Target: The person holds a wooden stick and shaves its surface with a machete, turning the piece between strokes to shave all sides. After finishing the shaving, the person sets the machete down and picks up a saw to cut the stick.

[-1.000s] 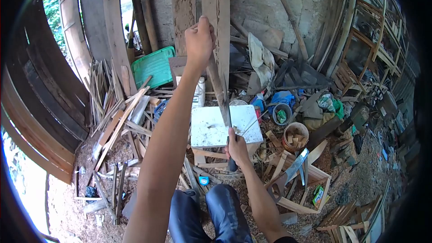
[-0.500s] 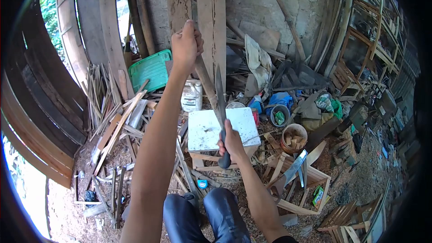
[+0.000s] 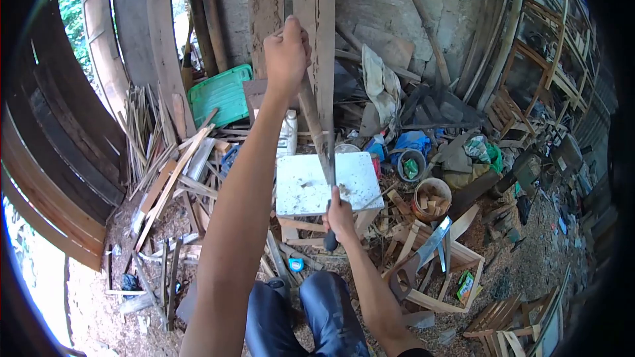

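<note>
My left hand (image 3: 287, 59) is closed around the upper end of a wooden stick (image 3: 309, 114), held out in front of me at a slant. The stick's lower part comes down over a low white-topped stand (image 3: 297, 188); whether its tip touches the top is hard to see. In my right hand (image 3: 341, 217) is a long dark-bladed machete (image 3: 332, 149), gripped by its black handle with the blade pointing up. The blade lies alongside the stick's lower part, and I cannot tell whether they touch. Small chips are scattered over the stand's top.
Behind the stand are a white jug (image 3: 288, 133) and a green plastic lid (image 3: 220, 97). To the right stand a bucket of wood blocks (image 3: 432, 199) and a handsaw (image 3: 420, 258) on a wooden frame. A blue tape measure (image 3: 296, 264) lies near my knees. Wood scraps cover the left floor.
My left hand has risen slightly and shifted right with the stick. The machete has turned more upright, and my right hand sits a little lower.
</note>
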A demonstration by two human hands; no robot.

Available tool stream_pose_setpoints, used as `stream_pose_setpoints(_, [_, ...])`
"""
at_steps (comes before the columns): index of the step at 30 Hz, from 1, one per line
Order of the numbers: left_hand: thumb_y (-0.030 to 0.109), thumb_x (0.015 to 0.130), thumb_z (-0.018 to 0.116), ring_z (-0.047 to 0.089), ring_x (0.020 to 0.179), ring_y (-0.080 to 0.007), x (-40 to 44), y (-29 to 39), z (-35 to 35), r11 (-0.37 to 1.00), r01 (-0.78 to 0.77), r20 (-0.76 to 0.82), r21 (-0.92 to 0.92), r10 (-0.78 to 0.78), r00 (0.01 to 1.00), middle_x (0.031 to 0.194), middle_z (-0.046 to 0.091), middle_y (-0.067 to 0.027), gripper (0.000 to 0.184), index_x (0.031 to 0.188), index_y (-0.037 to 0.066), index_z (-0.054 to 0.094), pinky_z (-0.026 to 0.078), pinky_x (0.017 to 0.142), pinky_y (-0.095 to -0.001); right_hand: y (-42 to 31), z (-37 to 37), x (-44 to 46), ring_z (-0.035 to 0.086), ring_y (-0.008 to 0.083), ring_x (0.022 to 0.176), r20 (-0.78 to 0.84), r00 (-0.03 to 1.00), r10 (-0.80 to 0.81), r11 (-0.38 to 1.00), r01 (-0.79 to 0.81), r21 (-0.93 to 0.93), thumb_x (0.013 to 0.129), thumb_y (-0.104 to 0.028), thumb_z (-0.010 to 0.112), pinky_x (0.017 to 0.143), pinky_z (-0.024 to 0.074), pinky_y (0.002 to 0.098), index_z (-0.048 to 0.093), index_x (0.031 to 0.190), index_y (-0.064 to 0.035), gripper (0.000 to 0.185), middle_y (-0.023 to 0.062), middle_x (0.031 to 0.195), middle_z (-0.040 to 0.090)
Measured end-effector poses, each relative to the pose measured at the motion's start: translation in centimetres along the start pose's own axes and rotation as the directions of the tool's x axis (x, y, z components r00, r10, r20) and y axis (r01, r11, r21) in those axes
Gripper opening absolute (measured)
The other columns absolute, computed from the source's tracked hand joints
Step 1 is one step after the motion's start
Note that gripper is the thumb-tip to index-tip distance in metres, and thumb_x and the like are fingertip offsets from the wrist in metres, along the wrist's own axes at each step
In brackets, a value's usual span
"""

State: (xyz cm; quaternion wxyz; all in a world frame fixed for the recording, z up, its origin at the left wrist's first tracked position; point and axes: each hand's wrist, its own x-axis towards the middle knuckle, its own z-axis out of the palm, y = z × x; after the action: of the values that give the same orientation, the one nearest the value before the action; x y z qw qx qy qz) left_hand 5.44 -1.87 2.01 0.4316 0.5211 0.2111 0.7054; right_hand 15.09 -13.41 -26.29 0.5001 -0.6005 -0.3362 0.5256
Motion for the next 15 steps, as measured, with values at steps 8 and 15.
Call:
stream_pose_setpoints(8, [0.035,0.092,0.047,0.036,0.04,-0.0062,0.2,-1.0,1.5,1.0,-0.024,0.04,0.02,0.023,0.999,0.049,0.04,0.003,0.042,0.06,0.009,0.045,0.027,0.037,-0.0243,3.5,-3.3,-0.7,0.041,0.0158,0.035,0.056,0.963,0.265,0.958,-0.269,0.096,0.093,-0.055,0.033,0.037,0.0391,0.0327,0.044,0.067,-0.0046,0.058,0.0028,0.048,0.041])
stream_pose_setpoints(15, [0.037,0.094,0.043,0.029,0.038,-0.0076,0.8,-0.6,-0.1,0.998,-0.055,-0.027,0.028,0.056,0.998,0.049,0.031,0.0035,0.042,0.06,0.013,0.037,0.023,0.037,-0.0259,7.6,-4.8,0.6,0.044,0.017,0.038,0.029,0.958,0.286,0.946,-0.277,-0.17,0.091,-0.056,0.038,0.039,0.0415,0.0343,0.046,0.077,-0.0021,0.056,0.0039,0.05,0.043])
